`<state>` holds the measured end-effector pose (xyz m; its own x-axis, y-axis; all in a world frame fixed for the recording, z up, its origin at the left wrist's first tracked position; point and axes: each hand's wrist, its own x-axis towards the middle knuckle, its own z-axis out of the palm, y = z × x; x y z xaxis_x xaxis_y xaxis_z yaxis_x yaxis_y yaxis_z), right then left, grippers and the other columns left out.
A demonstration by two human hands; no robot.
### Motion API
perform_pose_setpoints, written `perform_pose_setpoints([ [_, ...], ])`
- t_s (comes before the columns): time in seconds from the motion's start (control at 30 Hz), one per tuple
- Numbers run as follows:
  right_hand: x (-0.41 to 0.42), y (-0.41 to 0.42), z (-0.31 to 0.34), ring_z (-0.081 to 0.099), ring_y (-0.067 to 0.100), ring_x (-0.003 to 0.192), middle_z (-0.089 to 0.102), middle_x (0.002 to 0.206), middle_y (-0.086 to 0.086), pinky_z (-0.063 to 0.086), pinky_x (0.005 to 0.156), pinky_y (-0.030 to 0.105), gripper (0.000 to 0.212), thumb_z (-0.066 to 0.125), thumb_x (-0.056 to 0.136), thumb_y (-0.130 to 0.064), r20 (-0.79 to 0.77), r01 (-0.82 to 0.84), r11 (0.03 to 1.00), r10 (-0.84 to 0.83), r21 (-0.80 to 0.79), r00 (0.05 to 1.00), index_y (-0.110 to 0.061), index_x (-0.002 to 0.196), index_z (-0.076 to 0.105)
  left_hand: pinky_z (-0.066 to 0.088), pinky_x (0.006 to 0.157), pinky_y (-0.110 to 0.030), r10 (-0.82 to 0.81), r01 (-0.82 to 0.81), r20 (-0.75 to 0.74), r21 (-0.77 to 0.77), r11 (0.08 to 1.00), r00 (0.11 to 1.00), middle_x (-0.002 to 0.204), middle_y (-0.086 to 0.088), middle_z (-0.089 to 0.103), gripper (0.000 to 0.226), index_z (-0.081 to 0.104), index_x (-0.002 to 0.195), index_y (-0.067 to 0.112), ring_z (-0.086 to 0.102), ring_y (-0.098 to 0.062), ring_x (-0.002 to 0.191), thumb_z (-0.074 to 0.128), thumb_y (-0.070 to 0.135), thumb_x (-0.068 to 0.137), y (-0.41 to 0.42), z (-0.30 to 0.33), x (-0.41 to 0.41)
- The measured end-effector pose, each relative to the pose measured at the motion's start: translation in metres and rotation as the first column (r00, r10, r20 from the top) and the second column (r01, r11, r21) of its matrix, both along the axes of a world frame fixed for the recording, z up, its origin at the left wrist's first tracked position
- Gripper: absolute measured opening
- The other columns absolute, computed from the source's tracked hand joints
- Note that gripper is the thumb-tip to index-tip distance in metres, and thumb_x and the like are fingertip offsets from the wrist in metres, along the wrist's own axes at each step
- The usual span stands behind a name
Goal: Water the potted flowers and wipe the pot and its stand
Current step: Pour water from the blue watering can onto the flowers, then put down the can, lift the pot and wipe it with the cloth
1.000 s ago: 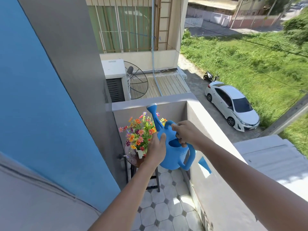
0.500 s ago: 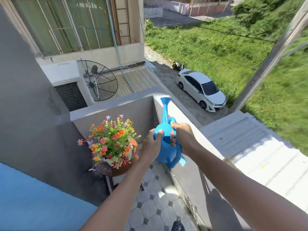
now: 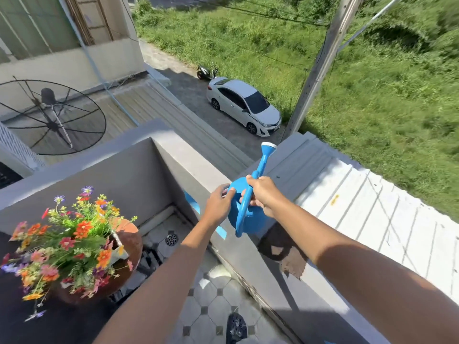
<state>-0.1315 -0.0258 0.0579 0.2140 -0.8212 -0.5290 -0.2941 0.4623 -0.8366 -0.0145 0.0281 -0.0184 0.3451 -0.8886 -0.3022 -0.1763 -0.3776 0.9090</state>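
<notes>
- Head view: the watering can (image 3: 244, 217) had moved right, away from the flowers (image 3: 67, 242), and now sat at the top of the balcony wall (image 3: 198, 175), its spout pointing far right, off the balcony.
- The right hand (image 3: 264, 194) had its fingers curled around the top handle; the left hand (image 3: 218, 204) pressed spread fingers on the body.
- I judged the watering finished or paused; the wiping was not begun.
- The pot (image 3: 129, 247) stood at the near left, well apart from the can.
- The wall's outer edge was just beside the can; the tiled floor (image 3: 213, 301) offered open room.
</notes>
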Motion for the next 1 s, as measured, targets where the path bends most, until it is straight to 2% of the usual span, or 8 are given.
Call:
perform_pose_setpoints([
  [0.1,-0.007,-0.015,-0.01,0.068,0.026,0.063,0.066,0.081,0.014,0.057,0.071,0.038,0.019,0.043,0.105,-0.026,0.039,0.024,0.998,-0.026,0.057,0.999,-0.008,0.108,0.048,0.051,0.089,-0.035,-0.019,0.019,-0.017,0.034,0.999,1.0,0.12,-0.004,0.069,0.045,0.057,0.128,0.021,0.064,-0.018,0.103,0.048,0.047,0.092,-0.023,-0.02,0.0],
  [0.2,-0.006,-0.026,-0.023,0.07,0.027,0.068,0.067,0.085,0.014,0.055,0.082,0.042,0.02,0.041,0.105,-0.026,0.053,0.045,0.995,-0.05,0.091,0.997,-0.008,0.113,0.046,0.048,0.078,-0.03,-0.026,0.028,-0.077,0.029,0.999,0.997,0.107,0.0,0.071,0.042,0.064,0.12,0.021,0.06,-0.01,0.086,0.049,0.05,0.094,-0.035,-0.032,0.003],
  [0.33,0.002,-0.035,-0.035,0.071,0.027,0.067,0.065,0.084,0.013,0.053,0.07,0.035,0.021,0.04,0.105,-0.026,0.089,0.079,0.986,-0.093,0.146,0.992,-0.008,0.116,0.045,0.051,0.083,-0.036,0.009,-0.005,-0.128,0.029,1.0,0.992,0.092,0.006,0.07,0.04,0.068,0.112,0.022,0.061,-0.01,0.081,0.048,0.051,0.094,-0.043,-0.042,0.007],
  [0.4,0.006,-0.036,-0.041,0.07,0.027,0.069,0.065,0.085,0.013,0.051,0.072,0.035,0.02,0.04,0.105,-0.025,0.112,0.084,0.982,-0.104,0.168,0.988,-0.009,0.116,0.044,0.051,0.084,-0.038,0.026,-0.023,-0.129,0.026,0.999,0.991,0.086,0.007,0.071,0.039,0.07,0.104,0.023,0.062,-0.012,0.079,0.047,0.052,0.093,-0.044,-0.047,0.008],
  [0.7,0.01,-0.034,-0.053,0.07,0.022,0.068,0.063,0.083,0.009,0.042,0.049,0.024,0.02,0.038,0.105,-0.028,0.096,0.104,0.992,-0.111,0.079,0.989,-0.01,0.103,0.047,0.051,0.088,-0.056,0.049,-0.048,-0.094,0.007,0.999,0.994,0.088,-0.009,0.072,0.047,0.069,0.093,0.027,0.062,-0.021,0.078,0.043,0.065,0.087,-0.046,-0.063,0.006],
  [0.8,0.005,-0.033,-0.052,0.073,0.027,0.078,0.064,0.088,0.01,0.05,0.053,0.026,0.02,0.04,0.105,-0.03,0.091,0.102,0.991,-0.11,0.09,0.99,-0.012,0.101,0.049,0.051,0.094,-0.043,0.071,-0.066,-0.089,0.053,0.996,0.993,0.109,-0.003,0.072,0.044,0.066,0.114,0.023,0.065,-0.022,0.1,0.049,0.056,0.091,-0.042,-0.051,0.003],
  [0.87,-0.002,-0.034,-0.049,0.072,0.029,0.086,0.064,0.094,0.01,0.054,0.053,0.029,0.022,0.042,0.103,-0.031,0.056,0.086,0.993,-0.091,0.08,0.994,-0.013,0.097,0.053,0.047,0.094,-0.034,0.158,-0.159,0.016,0.056,0.986,0.987,0.125,-0.008,0.063,0.05,0.054,0.129,0.016,0.06,-0.023,0.113,0.057,0.048,0.091,-0.041,-0.04,0.002],
  [1.0,-0.032,-0.035,-0.046,0.066,0.018,0.08,0.065,0.098,0.007,0.056,0.054,0.029,0.022,0.044,0.102,-0.028,-0.054,0.055,0.997,-0.057,-0.045,0.997,-0.014,0.109,0.058,0.046,0.087,-0.026,0.316,-0.278,0.159,-0.218,0.935,0.935,0.114,-0.001,0.065,0.034,0.055,0.119,0.017,0.059,-0.014,0.106,0.056,0.037,0.093,-0.033,0.003,-0.017],
])
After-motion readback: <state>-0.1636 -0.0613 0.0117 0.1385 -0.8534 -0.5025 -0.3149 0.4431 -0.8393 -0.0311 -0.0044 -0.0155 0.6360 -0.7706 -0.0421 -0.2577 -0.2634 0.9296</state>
